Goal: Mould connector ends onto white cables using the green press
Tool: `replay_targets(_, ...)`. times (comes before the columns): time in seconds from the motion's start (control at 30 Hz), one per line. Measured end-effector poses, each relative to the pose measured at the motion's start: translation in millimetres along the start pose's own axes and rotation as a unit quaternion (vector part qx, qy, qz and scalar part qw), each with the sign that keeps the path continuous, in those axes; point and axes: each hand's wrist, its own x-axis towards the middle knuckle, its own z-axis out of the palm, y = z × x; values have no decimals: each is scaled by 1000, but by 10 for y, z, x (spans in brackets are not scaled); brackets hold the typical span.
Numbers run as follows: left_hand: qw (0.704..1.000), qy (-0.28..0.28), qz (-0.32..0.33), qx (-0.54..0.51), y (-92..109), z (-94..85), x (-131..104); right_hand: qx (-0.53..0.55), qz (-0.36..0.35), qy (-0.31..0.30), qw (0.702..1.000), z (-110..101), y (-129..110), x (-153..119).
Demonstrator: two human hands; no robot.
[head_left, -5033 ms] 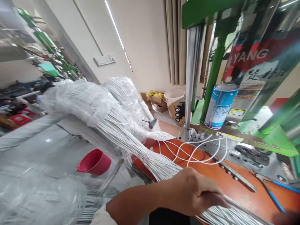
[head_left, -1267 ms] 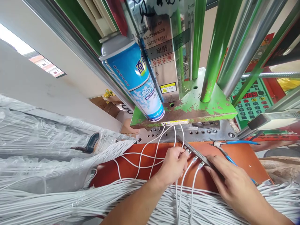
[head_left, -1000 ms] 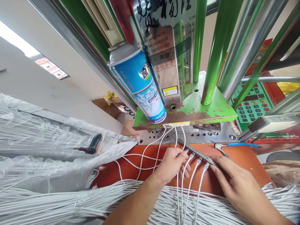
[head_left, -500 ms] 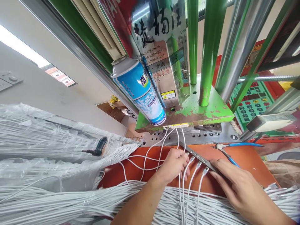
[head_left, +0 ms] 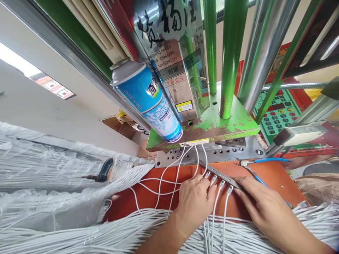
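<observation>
The orange tabletop (head_left: 278,176) is backed by a green metal press (head_left: 206,132); white cables (head_left: 208,231) are pinched by the curled left hand (head_left: 197,199), a grey metal bar (head_left: 221,175) by the right hand (head_left: 265,197).

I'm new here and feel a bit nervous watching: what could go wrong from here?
The spray can stands close to the front edge of the green plate, so a bump might topple it.
White cable loops lie beside the left hand, which could perhaps snag one.
The pliers lie close to the right hand, which holds the metal bar; a knuckle might knock them.
</observation>
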Motion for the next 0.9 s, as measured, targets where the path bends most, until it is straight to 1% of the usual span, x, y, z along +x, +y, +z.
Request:
replay_targets(0.13,1000,-8,6,25,-26,117,26,-17,-27,-4,999,8,-1,-11)
replay_targets(0.2,999,13,8,29,-23,113,34,-27,-29,-2,999,20,4,-18)
replay_targets(0.3,999,39,16,18,24,51,5,-34,-16,-5,999,34,1,-22)
replay_targets(0.4,999,21,44,-2,83,11,-45,-27,0,-10,1000,29,-22,-9)
replay_targets(0.47,999,11,51,0,102,24,-62,-22,8,-11,1000,19,-41,6)
replay_targets(0.6,999,-9,42,2,96,93,-41,-19,17,-31,999,8,-64,19)
replay_targets(0.67,999,-23,40,-10,95,116,-19,-22,27,-52,998,9,-65,20)
replay_targets(0.73,999,-24,32,-36,99,113,2,-28,34,-64,997,11,-65,24)
replay_targets(0.83,995,17,16,-97,85,48,39,-36,35,-70,996,14,-67,41)
replay_targets(0.87,992,42,12,-120,66,13,58,-38,35,-70,996,15,-68,48)
replay_targets(0.9,987,78,4,-140,38,-25,82,-39,36,-69,996,15,-69,54)
